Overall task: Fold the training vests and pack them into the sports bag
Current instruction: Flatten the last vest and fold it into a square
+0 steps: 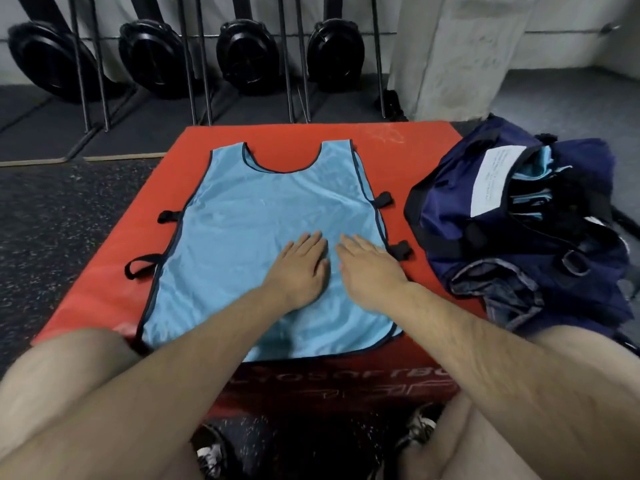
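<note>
Both hands, left hand [299,263] and right hand [369,268], are lying flat, fingers straight, pressing the blue vest [263,209] on the red mat [398,150], gripping nothing.

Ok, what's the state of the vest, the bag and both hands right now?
Light blue sleeveless training vest: spread flat, unfolded, on red padded platform.
Navy fabric sports bag: open, light blue vests inside.
Left hand: open, flat on vest.
Right hand: open, flat on vest.

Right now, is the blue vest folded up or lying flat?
Lying flat. The light blue vest is spread out on the red mat, neck hole and side straps all showing.
</note>
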### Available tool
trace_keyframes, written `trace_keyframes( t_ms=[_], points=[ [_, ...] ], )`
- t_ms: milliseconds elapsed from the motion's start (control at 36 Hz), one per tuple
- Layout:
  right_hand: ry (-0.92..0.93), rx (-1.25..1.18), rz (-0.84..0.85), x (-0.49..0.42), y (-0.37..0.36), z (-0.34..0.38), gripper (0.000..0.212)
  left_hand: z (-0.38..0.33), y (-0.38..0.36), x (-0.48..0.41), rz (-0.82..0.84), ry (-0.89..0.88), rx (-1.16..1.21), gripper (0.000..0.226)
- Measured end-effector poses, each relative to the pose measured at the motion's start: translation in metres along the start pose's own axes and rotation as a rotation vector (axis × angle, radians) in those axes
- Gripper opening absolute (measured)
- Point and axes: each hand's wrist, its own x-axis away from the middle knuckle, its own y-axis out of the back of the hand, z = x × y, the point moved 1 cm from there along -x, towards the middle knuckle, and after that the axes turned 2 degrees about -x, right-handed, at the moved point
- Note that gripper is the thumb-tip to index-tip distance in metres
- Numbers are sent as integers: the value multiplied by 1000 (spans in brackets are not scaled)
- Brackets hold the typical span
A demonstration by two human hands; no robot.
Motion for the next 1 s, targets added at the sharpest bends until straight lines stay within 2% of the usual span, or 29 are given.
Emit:
trace_keyframes(
  t_ms=[111, 222, 306, 361, 417, 556, 611, 694, 778, 833, 1000],
  points=[
    [46, -52, -72, 31, -6, 19, 49, 2, -2, 34, -38, -44, -10, 54],
    [243, -51, -329, 59, -6, 31, 31, 4, -1, 67, -145, -167, 52, 60],
    [373, -71, -288, 78, -7, 37, 50, 7, -1, 90, -288, -243, 33, 43],
    [432, 45, -241, 86, -11, 40, 66, 6, 0, 105, -328, -231, 3, 42],
    [443, 129, -230, 89, -15, 41, 68, 6, 2, 116, -341, -261, -46, 48],
    [470, 85, -268, 90, -15, 37, 49, 9, 4, 131, -232, -355, -253, 78],
    [451, 46, -260, 92, -13, 35, 42, 11, 5, 132, -239, -361, -282, 76],
    [350, -3, -263, 97, -3, 33, 34, 13, 9, 133, -262, -355, -246, 58],
    [270, -29, -286, 103, 8, 26, 33, 14, 18, 138, -201, -346, -252, 49],
    [224, -74, -308, 104, 16, 21, 33, 17, 25, 143, -187, -292, -208, 40],
    [109, -176, -346, 105, 37, 8, 38, 46, 70, 150, -228, -73, -208, 40]
  ],
)
